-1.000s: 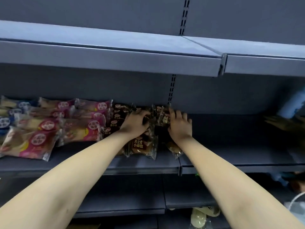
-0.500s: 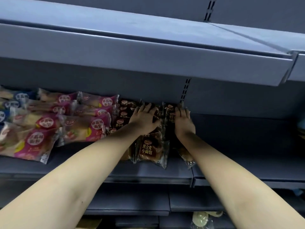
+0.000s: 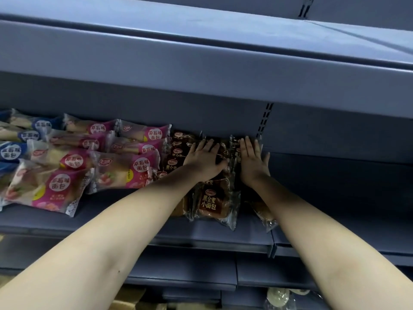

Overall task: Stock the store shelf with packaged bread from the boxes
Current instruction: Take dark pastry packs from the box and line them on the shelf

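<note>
Brown packs of whole-wheat bread (image 3: 210,203) lie in rows on the grey middle shelf (image 3: 134,222). My left hand (image 3: 204,158) lies flat, fingers spread, on top of the middle brown row near the back wall. My right hand (image 3: 252,159) presses with straight fingers on the rightmost brown row (image 3: 264,214), whose packs are mostly hidden under my forearm. Pink strawberry bread packs (image 3: 121,170) fill the shelf to the left, and blue packs (image 3: 11,151) sit at the far left edge.
The upper shelf (image 3: 201,63) overhangs close above my hands. To the right of the brown rows the shelf surface (image 3: 335,193) is bare. Below are lower grey shelves (image 3: 183,269), a cardboard box (image 3: 127,302) and a clear bread pack (image 3: 279,298) near the bottom.
My head has moved closer and to the left, so the shelf looks larger. Both hands slid slightly deeper toward the back wall, flattening on the brown packs.
</note>
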`<state>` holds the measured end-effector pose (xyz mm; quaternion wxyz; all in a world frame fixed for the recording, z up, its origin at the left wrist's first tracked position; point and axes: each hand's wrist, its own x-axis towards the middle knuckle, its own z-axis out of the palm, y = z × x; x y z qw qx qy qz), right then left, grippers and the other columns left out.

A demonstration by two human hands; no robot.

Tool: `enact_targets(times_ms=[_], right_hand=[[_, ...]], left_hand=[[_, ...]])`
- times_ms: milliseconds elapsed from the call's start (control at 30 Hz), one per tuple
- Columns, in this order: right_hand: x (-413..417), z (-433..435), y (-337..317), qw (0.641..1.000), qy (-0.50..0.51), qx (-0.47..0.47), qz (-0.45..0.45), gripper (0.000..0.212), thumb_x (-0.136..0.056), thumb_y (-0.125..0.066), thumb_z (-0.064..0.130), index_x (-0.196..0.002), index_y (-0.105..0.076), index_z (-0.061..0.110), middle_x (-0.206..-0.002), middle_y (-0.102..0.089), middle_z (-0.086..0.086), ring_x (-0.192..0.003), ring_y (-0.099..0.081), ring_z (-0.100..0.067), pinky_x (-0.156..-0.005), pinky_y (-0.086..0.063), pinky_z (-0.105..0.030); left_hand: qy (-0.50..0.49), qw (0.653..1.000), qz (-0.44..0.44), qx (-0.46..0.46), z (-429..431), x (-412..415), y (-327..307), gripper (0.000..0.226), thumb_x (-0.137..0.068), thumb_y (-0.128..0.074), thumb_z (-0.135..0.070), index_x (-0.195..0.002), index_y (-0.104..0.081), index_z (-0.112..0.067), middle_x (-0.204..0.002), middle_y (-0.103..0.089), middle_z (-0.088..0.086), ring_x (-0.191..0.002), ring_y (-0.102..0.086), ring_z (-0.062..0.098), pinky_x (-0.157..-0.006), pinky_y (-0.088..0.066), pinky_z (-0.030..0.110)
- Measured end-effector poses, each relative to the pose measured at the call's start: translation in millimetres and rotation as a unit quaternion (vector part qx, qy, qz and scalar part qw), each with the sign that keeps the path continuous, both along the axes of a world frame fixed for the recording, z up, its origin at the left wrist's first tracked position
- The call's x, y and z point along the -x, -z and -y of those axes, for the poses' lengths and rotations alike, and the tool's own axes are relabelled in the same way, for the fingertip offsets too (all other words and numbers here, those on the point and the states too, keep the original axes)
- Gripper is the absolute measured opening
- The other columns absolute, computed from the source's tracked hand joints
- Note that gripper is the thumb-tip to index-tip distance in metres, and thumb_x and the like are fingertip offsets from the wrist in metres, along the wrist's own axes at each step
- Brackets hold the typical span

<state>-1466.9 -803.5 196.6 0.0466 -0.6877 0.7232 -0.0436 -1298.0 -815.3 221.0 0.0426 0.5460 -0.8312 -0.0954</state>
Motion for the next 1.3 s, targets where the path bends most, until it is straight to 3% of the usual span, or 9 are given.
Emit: enact_targets(times_ms=[100, 333, 567, 800, 933, 1033, 1200, 1300], right_hand=[[2.1, -9.9, -6.4, 1.0, -0.017, 0.017, 0.0, 0.092, -0.09, -0.054, 0.021, -0.151, 0.014, 0.018, -0.158, 0.02, 0.004, -0.144, 0.022, -0.02, -0.112, 0.008, -0.058], [26.3, -45.7, -24.2, 0.999, 0.004, 0.053, 0.002, 0.081, -0.091, -0.046, 0.015, -0.153, 0.006, 0.021, -0.159, 0.017, 0.005, -0.145, 0.018, -0.02, -0.113, 0.004, -0.063], [66.6, -98.6, -33.2, 0.996, 0.067, 0.061, -0.016, 0.071, -0.095, -0.045, 0.02, -0.153, -0.003, 0.024, -0.16, 0.008, 0.004, -0.146, 0.014, -0.021, -0.113, 0.001, -0.062], [100.8, -151.4, -28.1, 0.993, 0.104, 0.048, -0.029, 0.065, -0.097, -0.041, 0.028, -0.153, -0.009, 0.023, -0.16, 0.008, 0.005, -0.147, 0.009, -0.021, -0.111, -0.002, -0.063], [113.2, -168.4, -23.2, 0.994, 0.096, 0.038, -0.024, 0.061, -0.097, -0.04, 0.032, -0.152, -0.014, 0.024, -0.16, 0.005, 0.006, -0.147, 0.007, -0.022, -0.111, -0.002, -0.064], [115.8, -174.7, -20.8, 0.997, 0.054, 0.043, -0.015, 0.062, -0.096, -0.042, 0.039, -0.152, -0.018, 0.025, -0.16, 0.001, 0.008, -0.147, 0.004, -0.022, -0.112, -0.001, -0.063], [102.1, -178.4, -17.9, 0.999, -0.03, 0.033, -0.017, 0.069, -0.091, -0.049, 0.042, -0.151, -0.02, 0.025, -0.16, -0.004, 0.008, -0.147, -0.001, -0.021, -0.115, -0.002, -0.059], [91.2, -178.1, -14.2, 0.994, -0.009, 0.111, 0.002, 0.066, -0.089, -0.044, 0.036, -0.15, -0.027, 0.018, -0.158, -0.02, -0.002, -0.143, -0.02, -0.028, -0.114, -0.016, -0.053]], left_hand=[[0.003, 1.0, -0.011, 0.004, -1.9, -2.4, -5.2, 0.07, -0.096, -0.025, -0.057, -0.153, -0.012, -0.017, -0.161, -0.004, 0.004, -0.148, 0.001, 0.021, -0.119, 0.001, 0.042], [0.043, 0.996, -0.035, 0.069, -19.7, 12.3, -22.0, 0.062, -0.097, -0.032, -0.052, -0.15, -0.024, -0.02, -0.159, -0.017, 0.001, -0.146, -0.012, 0.022, -0.118, -0.007, 0.048], [0.116, 0.989, -0.045, 0.078, -64.5, 57.4, -31.6, 0.061, -0.095, -0.036, -0.053, -0.147, -0.032, -0.02, -0.155, -0.028, 0.003, -0.143, -0.022, 0.024, -0.118, -0.011, 0.04], [0.174, 0.982, 0.072, 0.005, -107.8, 98.5, -13.5, 0.081, -0.087, -0.04, -0.066, -0.152, -0.019, -0.021, -0.153, -0.033, 0.005, -0.141, -0.028, 0.024, -0.116, -0.013, 0.035], [0.142, 0.987, 0.009, -0.075, -115.2, 104.7, -0.9, 0.078, -0.075, -0.06, -0.055, -0.143, -0.031, -0.028, -0.142, -0.044, 0.006, -0.127, -0.044, 0.031, -0.103, -0.04, 0.04], [0.132, 0.986, -0.003, -0.102, -117.7, 103.7, 0.8, 0.087, -0.066, -0.065, -0.052, -0.143, -0.029, -0.032, -0.139, -0.047, 0.006, -0.125, -0.045, 0.032, -0.1, -0.043, 0.042], [0.099, 0.985, -0.058, -0.128, -118.3, 104.0, 2.1, 0.075, -0.072, -0.065, -0.045, -0.139, -0.038, -0.024, -0.132, -0.053, 0.007, -0.115, -0.053, 0.027, -0.093, -0.048, 0.036], [0.03, 0.98, -0.135, -0.144, -119.1, 103.3, -1.4, 0.09, -0.072, -0.061, -0.051, -0.148, -0.02, -0.025, -0.14, -0.042, 0.013, -0.121, -0.048, 0.031, -0.096, -0.047, 0.039]])
